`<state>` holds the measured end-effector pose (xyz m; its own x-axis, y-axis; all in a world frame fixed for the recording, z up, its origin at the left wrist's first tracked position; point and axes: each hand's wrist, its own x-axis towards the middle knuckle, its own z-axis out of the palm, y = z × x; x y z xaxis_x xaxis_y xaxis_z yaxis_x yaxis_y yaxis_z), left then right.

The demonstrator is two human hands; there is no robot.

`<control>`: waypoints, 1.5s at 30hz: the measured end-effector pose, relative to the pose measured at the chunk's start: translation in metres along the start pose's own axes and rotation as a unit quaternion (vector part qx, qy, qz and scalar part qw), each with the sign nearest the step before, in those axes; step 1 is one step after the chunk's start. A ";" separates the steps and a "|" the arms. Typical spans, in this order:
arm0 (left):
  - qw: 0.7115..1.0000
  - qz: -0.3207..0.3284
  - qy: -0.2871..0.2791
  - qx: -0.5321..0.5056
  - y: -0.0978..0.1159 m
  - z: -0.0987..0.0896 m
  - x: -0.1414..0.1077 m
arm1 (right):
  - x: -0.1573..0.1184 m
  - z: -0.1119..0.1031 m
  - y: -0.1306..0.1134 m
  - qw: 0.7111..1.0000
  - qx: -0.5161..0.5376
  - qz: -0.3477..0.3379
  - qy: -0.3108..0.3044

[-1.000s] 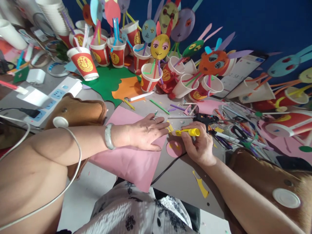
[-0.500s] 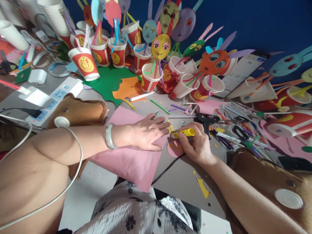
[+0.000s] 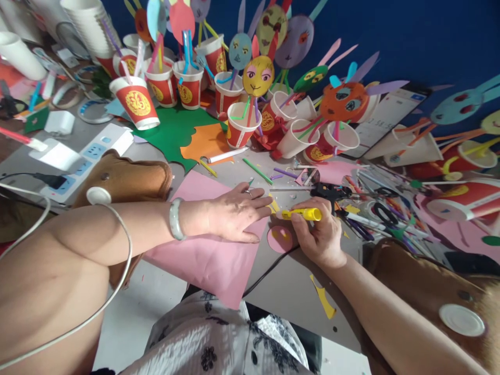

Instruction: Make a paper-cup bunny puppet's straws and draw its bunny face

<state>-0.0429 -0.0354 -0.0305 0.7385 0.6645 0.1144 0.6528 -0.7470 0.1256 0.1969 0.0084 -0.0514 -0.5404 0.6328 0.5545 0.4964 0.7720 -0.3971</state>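
My left hand [image 3: 238,211] lies flat with its fingers stretched out on a sheet of pink paper [image 3: 207,265]. A ring and a pale bangle are on that hand and wrist. My right hand [image 3: 322,234] grips a yellow marker [image 3: 304,214] between thumb and fingers, its pale end pointing left toward my left fingertips. Just below the marker, a small pink paper disc [image 3: 279,238] with yellow spots rests on the grey table. Small yellow paper scraps [image 3: 274,204] lie between my two hands.
Red-and-white paper cups [image 3: 244,133] with paper-face figures on straws crowd the back. A black glue gun [image 3: 328,191] and scissors [image 3: 385,212] lie to the right. Left stand a power strip [image 3: 91,151] and a brown padded armrest [image 3: 128,177]. A black cable [image 3: 269,268] crosses the table.
My right hand has shifted slightly right with the yellow marker, uncovering more of the pink disc. The left hand has stayed in place.
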 end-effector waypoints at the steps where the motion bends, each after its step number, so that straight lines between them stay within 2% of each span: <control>1: 1.000 0.000 0.000 -0.002 0.000 0.000 0.000 | 0.000 0.000 0.000 1.000 -0.002 -0.008 -0.010; 4: 1.000 0.001 0.006 -0.006 0.001 -0.001 0.000 | 0.002 0.001 -0.001 0.999 -0.006 -0.028 -0.030; 8: 1.000 -0.001 0.004 -0.005 0.001 -0.001 0.001 | 0.002 0.000 -0.002 1.000 -0.007 -0.013 -0.003; 12: 1.000 -0.003 0.003 -0.006 0.001 -0.001 0.001 | 0.001 0.000 -0.001 0.999 -0.018 -0.018 -0.027; 16: 1.000 -0.002 0.000 -0.005 0.001 -0.001 0.001 | -0.001 0.001 -0.001 1.000 -0.024 0.004 0.001; 21: 1.000 -0.004 0.001 -0.007 0.001 -0.002 0.001 | -0.001 0.002 -0.002 0.999 -0.011 0.001 -0.032; 25: 1.000 0.000 -0.001 0.000 0.001 -0.002 0.001 | -0.001 0.002 -0.003 1.000 -0.004 0.023 0.000; 30: 1.000 -0.002 0.005 -0.002 0.001 -0.001 0.001 | -0.001 0.001 -0.003 0.999 -0.002 0.019 -0.029; 34: 1.000 -0.004 0.000 -0.005 0.001 -0.002 0.001 | -0.003 0.001 -0.002 0.999 -0.006 0.040 0.000; 38: 1.000 -0.005 -0.003 -0.008 0.001 -0.003 0.002 | -0.003 0.001 -0.002 0.998 -0.005 0.044 -0.040; 42: 1.000 -0.006 -0.005 -0.008 0.002 -0.005 0.001 | -0.003 0.001 -0.001 0.998 -0.024 0.054 -0.020; 45: 1.000 -0.007 -0.008 -0.011 0.002 -0.005 0.001 | -0.001 0.001 -0.002 0.998 -0.025 0.040 -0.036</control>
<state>-0.0417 -0.0359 -0.0252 0.7323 0.6741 0.0967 0.6590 -0.7373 0.1486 0.1958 0.0068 -0.0519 -0.5440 0.6968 0.4674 0.5730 0.7155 -0.3996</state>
